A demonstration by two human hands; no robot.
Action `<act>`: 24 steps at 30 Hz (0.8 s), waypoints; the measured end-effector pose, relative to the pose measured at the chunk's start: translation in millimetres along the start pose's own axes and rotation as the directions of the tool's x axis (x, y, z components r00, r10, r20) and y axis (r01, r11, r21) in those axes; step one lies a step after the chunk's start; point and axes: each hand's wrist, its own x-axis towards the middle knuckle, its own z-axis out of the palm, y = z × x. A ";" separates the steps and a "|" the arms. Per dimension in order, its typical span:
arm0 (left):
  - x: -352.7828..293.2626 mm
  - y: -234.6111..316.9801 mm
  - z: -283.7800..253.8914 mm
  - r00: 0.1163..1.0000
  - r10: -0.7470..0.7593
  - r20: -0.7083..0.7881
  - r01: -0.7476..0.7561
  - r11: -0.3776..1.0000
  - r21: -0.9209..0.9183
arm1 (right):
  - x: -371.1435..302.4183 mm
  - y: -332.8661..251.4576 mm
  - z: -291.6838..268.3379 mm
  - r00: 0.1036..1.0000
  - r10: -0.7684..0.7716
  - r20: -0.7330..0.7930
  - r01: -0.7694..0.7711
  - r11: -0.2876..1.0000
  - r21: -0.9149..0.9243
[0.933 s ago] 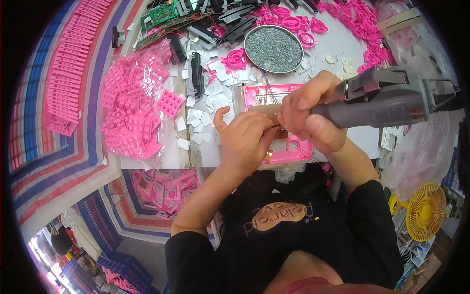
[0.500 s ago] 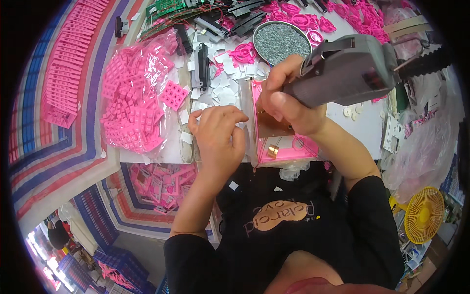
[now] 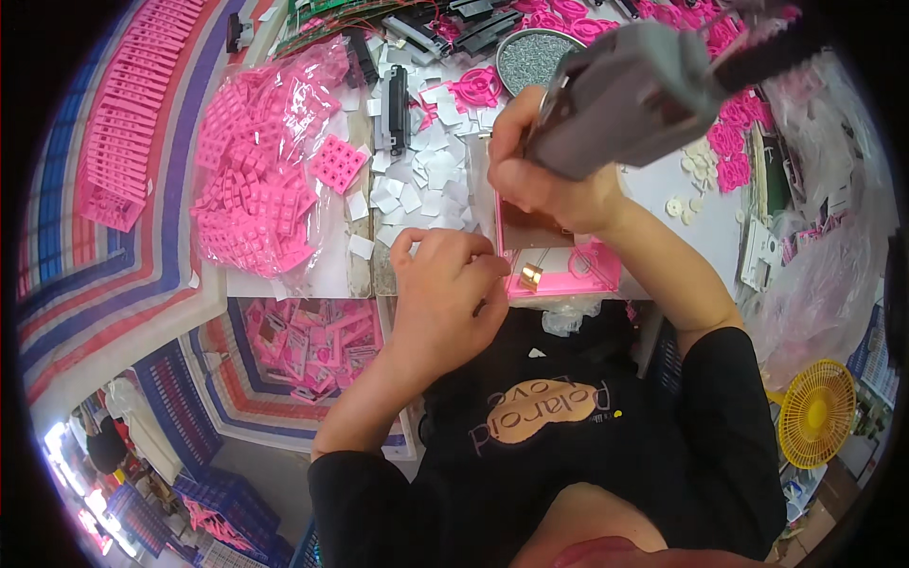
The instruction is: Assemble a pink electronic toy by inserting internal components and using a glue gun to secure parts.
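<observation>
My right hand [image 3: 559,194] is wrapped round a thick grey electric screwdriver [image 3: 634,99], with a black coiled cord [image 3: 772,57] at its far end. Its working tip is hidden by the hand. Underneath lies an open pink plastic case [image 3: 565,290] with a brown panel [image 3: 530,232], a small gold-coloured metal piece [image 3: 531,276] and a pink ring-shaped part [image 3: 589,262]. My left hand [image 3: 445,293] is at the case's near left corner, fingers curled and thumb drawn in. Whatever its fingertips pinch, if anything, is hidden.
A clear bag of pink keypads [image 3: 256,180] lies left, beside a loose keypad [image 3: 338,164]. White paper squares [image 3: 426,185] and a black part [image 3: 396,109] lie mid-table. Behind stands a round dish of small screws [image 3: 530,62]. White discs [image 3: 684,206] lie right.
My left hand has moved right to the case's corner, its fingers curling in. My right hand and the screwdriver have shifted left and slightly up. The view has shifted a little.
</observation>
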 end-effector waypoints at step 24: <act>12.9 -1.5 16.7 0.924 -0.261 0.278 0.340 0.895 -0.290 | -67.9 -2.4 -39.1 0.938 0.132 0.319 0.098 0.784 -0.613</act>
